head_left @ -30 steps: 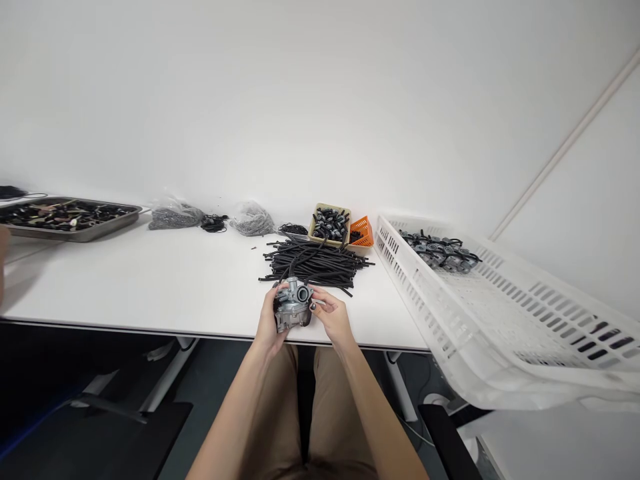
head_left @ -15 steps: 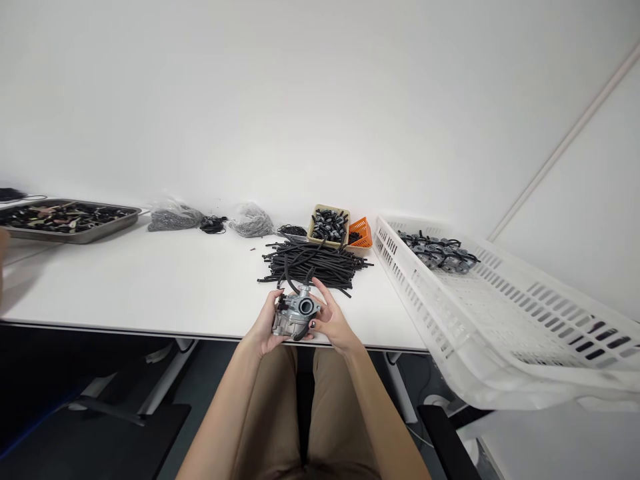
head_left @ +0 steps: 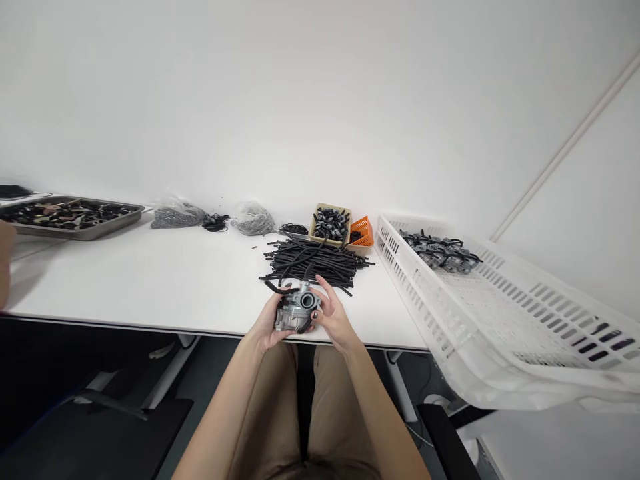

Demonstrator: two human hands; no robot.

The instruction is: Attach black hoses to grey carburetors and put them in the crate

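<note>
Left grip [head_left: 264, 329] is wrapped around one side of the metal carburetor [head_left: 296, 311]; black hose [head_left: 275, 289] just beyond that grip seems bendy, best not pulled. Between grips, body is judged stiff, fairly heavy, best held by its flanks. Opposite side is held by right grip [head_left: 337, 325].

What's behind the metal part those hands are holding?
Behind the metal part lies a pile of black tubes, then a pale yellow basket. Whatever the metal part blocks is hidden.

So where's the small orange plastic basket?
Head view, right of centre: the basket sits between the yellow rectangular tub and the white slotted plastic crate.
</note>
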